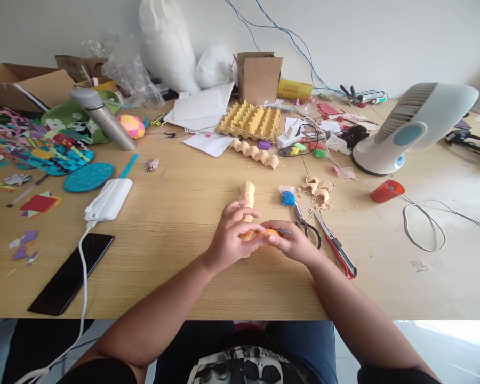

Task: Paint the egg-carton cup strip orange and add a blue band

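Observation:
Pinched between both my hands is a small orange lump [272,232] with what looks like clear wrapping. My left hand [234,232] closes thumb and fingertips on its left end, the other fingers curved above. My right hand [291,241] grips its right side, and a thin blue stick [284,231] pokes out by those fingers. Partly hidden behind my left hand lies a pale yellow egg-carton strip [247,190]. Just beyond my right hand are a blue lump in a clear packet [288,197], scissors [314,234] and a red box cutter [340,253].
Egg-carton scraps [319,188] lie past the scissors. A white fan [408,133] and a tipped orange cup [387,191] stand at right. On the left are a power bank [111,198], a phone [72,274] and a steel bottle [108,122]. A yellow egg tray [250,121] sits at the back.

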Tool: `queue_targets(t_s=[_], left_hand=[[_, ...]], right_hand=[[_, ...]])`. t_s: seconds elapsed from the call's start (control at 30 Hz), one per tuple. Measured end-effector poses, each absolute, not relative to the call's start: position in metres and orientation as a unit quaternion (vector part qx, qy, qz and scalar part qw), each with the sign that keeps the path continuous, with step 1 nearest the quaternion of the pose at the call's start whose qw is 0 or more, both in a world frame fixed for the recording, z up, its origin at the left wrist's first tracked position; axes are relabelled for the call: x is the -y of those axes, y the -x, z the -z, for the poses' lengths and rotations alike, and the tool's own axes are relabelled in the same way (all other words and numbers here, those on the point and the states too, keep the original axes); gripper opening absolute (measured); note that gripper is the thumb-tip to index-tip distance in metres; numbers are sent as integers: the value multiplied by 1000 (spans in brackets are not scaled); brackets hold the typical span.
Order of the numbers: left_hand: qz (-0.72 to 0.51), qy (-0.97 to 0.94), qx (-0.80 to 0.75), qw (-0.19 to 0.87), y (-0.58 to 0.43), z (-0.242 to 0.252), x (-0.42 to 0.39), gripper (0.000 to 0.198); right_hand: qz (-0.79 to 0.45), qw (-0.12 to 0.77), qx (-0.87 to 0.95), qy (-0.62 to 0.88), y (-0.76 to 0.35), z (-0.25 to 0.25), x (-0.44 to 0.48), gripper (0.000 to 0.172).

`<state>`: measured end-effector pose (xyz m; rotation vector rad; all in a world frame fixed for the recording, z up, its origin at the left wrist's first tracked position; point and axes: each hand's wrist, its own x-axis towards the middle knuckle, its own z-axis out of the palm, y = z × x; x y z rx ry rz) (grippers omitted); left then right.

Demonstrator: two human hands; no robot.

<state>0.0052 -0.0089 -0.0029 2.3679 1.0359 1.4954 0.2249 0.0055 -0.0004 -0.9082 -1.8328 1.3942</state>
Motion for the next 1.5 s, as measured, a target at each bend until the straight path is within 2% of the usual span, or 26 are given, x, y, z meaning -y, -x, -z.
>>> queue_targets(t_s=[0.2, 0.33, 0.43, 0.53, 0.63, 0.7, 0.77, 0.97, 1.07, 1.27, 1.5], left_hand=[[-503, -789, -349, 41, -4, 1, 8, 7], [-529, -747, -391, 94, 1, 4, 5, 8], [-595, -640, -430, 225, 4, 5, 2, 10], [-627, -483, -431, 433, 2, 3, 0, 25], [-602, -364, -395, 590, -2, -2, -1, 15], [-572, -304, -394, 653, -4, -5, 0, 12], [-558, -278, -400, 672, -4, -5, 0, 15], [-549, -441, -429, 567, -4, -2, 6, 14], [-535, -518, -445, 498, -5, -2, 9, 15], [-565, -572, -448, 390, -2, 2, 7, 12], [-518, -688, -458, 221, -4, -2, 8, 7]], right_hand=[[-572, 322, 681, 325, -222, 1, -6, 56], [-583, 356, 638, 355, -222, 2, -6, 57], [-589, 387, 601, 377, -224, 4, -7, 62], [-585, 423, 570, 392, -225, 8, -8, 63], [-577, 442, 562, 395, -223, 10, -8, 61], [-571, 443, 571, 389, -221, 10, -7, 58], [-566, 440, 582, 383, -220, 9, -6, 56], [-549, 431, 594, 400, -217, 9, -7, 60], [-537, 453, 579, 413, -218, 11, -11, 62], [-510, 645, 427, 377, -232, 6, -28, 55], [-437, 751, 301, 391, -254, -5, -45, 55]])
